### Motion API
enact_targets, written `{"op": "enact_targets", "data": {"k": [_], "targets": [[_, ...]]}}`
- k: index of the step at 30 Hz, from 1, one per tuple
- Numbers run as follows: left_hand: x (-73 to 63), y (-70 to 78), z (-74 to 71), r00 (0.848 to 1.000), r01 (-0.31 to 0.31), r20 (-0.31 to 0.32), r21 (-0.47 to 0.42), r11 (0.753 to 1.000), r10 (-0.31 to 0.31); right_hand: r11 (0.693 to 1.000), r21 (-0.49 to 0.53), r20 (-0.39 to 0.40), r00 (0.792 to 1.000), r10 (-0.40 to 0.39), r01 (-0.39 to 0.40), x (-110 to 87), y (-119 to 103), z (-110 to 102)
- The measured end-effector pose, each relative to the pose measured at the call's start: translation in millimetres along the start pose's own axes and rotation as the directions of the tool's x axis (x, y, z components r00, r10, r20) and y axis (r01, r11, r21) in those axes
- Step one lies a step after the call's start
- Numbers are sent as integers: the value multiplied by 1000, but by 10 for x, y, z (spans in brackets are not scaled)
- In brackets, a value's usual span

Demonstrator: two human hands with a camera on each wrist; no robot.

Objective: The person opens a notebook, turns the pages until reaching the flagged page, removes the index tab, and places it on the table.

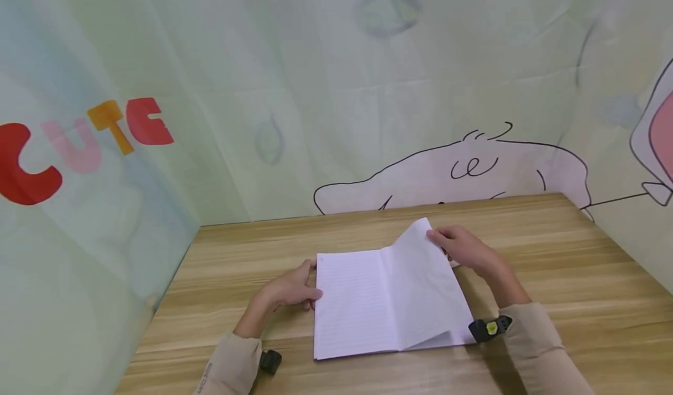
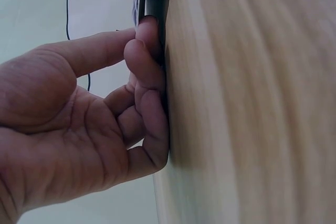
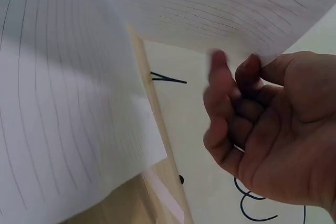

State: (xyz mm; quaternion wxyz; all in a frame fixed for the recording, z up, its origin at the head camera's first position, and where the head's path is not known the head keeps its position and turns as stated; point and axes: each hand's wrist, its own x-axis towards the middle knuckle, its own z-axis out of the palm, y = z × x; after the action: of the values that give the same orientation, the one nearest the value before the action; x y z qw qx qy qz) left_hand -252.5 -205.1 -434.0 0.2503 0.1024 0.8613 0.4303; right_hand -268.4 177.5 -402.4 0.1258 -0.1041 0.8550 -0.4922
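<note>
An open notebook with lined white pages lies on the wooden table. At its left edge, my left hand grips the cover and pages, thumb on top and fingers curled at the underside. In the left wrist view the left hand is low against the tabletop, fingertips at the notebook's edge. My right hand pinches the outer edge of a raised page, which bends up from the right side. The right wrist view shows the right hand with thumb and index finger on that sheet, above another lined page.
The wooden table meets a pale printed curtain at the back and left. The curtain carries coloured letters and a line-drawn cartoon figure. Dark wrist-worn devices sit at both cuffs, one by the right sleeve.
</note>
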Motion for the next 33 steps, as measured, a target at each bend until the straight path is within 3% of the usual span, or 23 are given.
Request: {"op": "enact_targets", "data": {"k": [9, 13, 17, 28, 31, 33], "targets": [[-12, -10, 0, 1000, -9, 7, -5, 1000, 9, 984, 175, 94, 995, -21, 4, 4, -45, 98], [-13, -9, -1, 1000, -6, 4, -11, 1000, 6, 953, 299, 105, 991, -81, 46, 38, -59, 194], [-9, -17, -10, 1000, -10, 5, -25, 1000, 10, 902, 427, 96, 989, -114, 62, 87, -79, 340], [-12, -18, -10, 1000, -19, 2, -16, 1000, 19, 806, 591, -4, 1000, -28, 25, 181, -121, 741], [-20, -14, -11, 1000, -27, 1, -12, 1000, 27, 799, 601, -3, 1000, -25, 21, 186, -137, 816], [-22, -17, -15, 999, -33, 3, -11, 999, 33, 815, 580, 9, 999, -34, 22, 196, -142, 872]]}}
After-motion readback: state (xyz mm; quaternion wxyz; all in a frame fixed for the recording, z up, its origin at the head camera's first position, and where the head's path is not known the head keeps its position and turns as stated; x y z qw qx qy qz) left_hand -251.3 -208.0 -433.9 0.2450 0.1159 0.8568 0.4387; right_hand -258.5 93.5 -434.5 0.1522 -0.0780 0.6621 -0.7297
